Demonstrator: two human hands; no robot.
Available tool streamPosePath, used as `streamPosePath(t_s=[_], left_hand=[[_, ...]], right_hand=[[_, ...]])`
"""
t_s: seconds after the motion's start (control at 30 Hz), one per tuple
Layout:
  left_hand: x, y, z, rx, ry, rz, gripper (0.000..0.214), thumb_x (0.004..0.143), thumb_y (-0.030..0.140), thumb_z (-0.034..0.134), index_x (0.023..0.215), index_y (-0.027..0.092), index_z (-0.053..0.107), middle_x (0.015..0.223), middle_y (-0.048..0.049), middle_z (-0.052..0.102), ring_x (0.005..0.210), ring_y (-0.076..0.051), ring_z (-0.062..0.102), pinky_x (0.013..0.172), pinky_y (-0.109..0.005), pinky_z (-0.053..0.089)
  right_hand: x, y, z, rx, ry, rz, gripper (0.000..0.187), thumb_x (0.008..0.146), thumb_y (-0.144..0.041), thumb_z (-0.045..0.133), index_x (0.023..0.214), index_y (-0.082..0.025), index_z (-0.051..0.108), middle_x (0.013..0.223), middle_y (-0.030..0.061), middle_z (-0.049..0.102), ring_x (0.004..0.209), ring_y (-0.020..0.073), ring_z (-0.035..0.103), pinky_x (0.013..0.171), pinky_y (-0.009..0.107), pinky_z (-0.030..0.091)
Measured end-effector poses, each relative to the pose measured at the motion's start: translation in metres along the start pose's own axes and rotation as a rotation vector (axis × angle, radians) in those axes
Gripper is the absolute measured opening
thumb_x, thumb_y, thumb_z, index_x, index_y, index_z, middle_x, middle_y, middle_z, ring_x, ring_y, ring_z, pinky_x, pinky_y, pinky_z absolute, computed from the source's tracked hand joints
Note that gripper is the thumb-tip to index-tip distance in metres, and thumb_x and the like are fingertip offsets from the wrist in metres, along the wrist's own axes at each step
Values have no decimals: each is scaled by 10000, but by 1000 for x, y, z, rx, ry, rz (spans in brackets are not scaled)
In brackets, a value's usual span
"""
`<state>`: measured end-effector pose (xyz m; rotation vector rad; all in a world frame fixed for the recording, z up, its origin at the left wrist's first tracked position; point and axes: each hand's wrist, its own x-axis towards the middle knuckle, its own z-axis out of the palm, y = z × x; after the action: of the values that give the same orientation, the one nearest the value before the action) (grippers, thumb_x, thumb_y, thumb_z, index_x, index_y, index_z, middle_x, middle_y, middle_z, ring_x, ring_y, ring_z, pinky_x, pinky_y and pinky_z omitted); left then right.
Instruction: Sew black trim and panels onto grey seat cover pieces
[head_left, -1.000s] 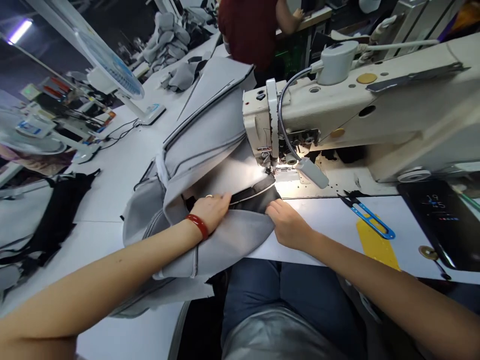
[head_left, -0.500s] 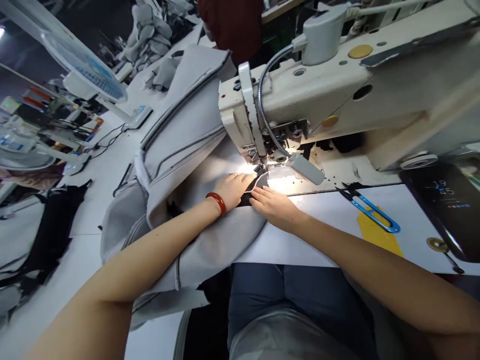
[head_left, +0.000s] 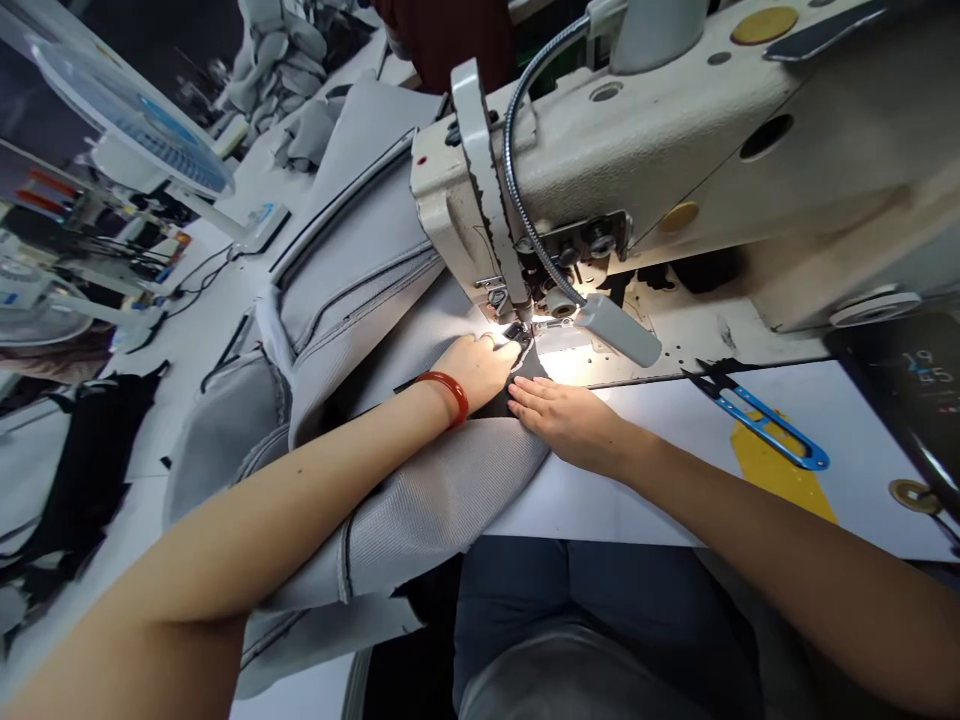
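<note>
Closer in toward the presser foot [head_left: 517, 332] of the sewing machine [head_left: 660, 150] than a moment ago: left hand [head_left: 480, 370], flat and open, pressing the grey padded fabric [head_left: 442, 500]; right hand [head_left: 570, 420], also open, with its fingertips at the black strip [head_left: 523, 385], just behind. Fabric lying on the surface [head_left: 600, 510], long axis running from the near edge up past the machine, left hand nearer the foot.

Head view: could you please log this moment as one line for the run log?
left hand: on grey fabric by presser foot | right hand: on black fabric
</note>
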<state>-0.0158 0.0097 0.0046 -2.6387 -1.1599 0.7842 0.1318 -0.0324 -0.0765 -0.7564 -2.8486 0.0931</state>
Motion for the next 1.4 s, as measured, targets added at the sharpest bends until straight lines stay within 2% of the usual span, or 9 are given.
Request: streamPosePath(t_s=[0.13, 0.27, 0.43, 0.7, 0.93, 1.1, 1.2, 1.3, 1.4], left_hand=[[2, 4, 0, -31, -28, -32, 341, 910, 127, 360, 1214, 140, 515, 1057, -123, 619, 968, -245, 556, 684, -323, 411], [4, -1, -7, -22, -86, 60, 293, 895, 124, 377, 1084, 141, 600, 1009, -108, 629, 973, -228, 559, 761, -311, 420], [8, 4, -14, -26, -124, 78, 283, 870, 131, 414, 1080, 114, 602, 1046, -119, 622, 991, -218, 562, 873, -322, 406], [15, 8, -8, -95, -92, -12, 274, 846, 144, 439, 1067, 117, 599, 1032, -121, 615, 977, -225, 558, 873, -337, 413], [19, 10, -5, -113, -87, -100, 309, 866, 146, 437, 1146, 111, 563, 1150, -131, 571, 1144, -263, 483, 932, -352, 407], [16, 14, 1, -96, -12, -159, 326, 895, 138, 409, 1193, 136, 539, 1170, -138, 565, 1136, -248, 493, 866, -341, 448], [10, 18, 6, -52, 60, -180, 314, 921, 167, 382, 1191, 163, 540, 1160, -136, 572, 1102, -246, 512, 828, -349, 448], [3, 21, 9, 25, 154, -160, 305, 934, 176, 345, 1152, 178, 557, 1117, -131, 593, 1063, -254, 524, 815, -381, 427], [2, 21, 7, 22, 102, -142, 309, 925, 153, 327, 1101, 147, 581, 1027, -129, 620, 1005, -252, 544, 783, -361, 420]], right_hand=[[-2, -4, -5, 36, -19, 9, 479, 782, -101, 429, 1242, -4, 525, 1337, 208, 458, 1262, 282, 422, 1038, 407, 385], [-3, -4, -4, 60, -22, 32, 511, 758, -106, 433, 1248, 21, 509, 1335, 219, 458, 1268, 291, 412, 1037, 413, 382], [2, -1, 1, 56, 25, 66, 469, 774, -70, 398, 1213, 5, 547, 1297, 201, 507, 1237, 273, 456, 1034, 392, 387], [10, 4, 0, 68, 52, 113, 445, 788, -66, 399, 1197, -4, 563, 1262, 188, 546, 1202, 271, 489, 1034, 382, 386], [13, 8, 1, 78, 115, 134, 413, 823, -69, 362, 1176, 4, 565, 1214, 187, 578, 1163, 265, 515, 1038, 368, 376], [12, 9, 2, 104, 137, 112, 423, 807, -61, 364, 1189, 18, 528, 1252, 223, 532, 1206, 277, 473, 1058, 394, 348], [10, 10, -4, 138, 109, 113, 461, 753, -61, 443, 1200, 32, 504, 1281, 246, 494, 1245, 289, 431, 1069, 397, 328], [7, 11, -12, 190, 5, 42, 401, 707, -73, 514, 1098, -24, 585, 1223, 199, 555, 1197, 270, 481, 1044, 381, 359], [4, 9, -15, 193, -71, -46, 331, 732, -92, 519, 1043, -79, 632, 1179, 150, 600, 1170, 260, 507, 1026, 386, 373]])
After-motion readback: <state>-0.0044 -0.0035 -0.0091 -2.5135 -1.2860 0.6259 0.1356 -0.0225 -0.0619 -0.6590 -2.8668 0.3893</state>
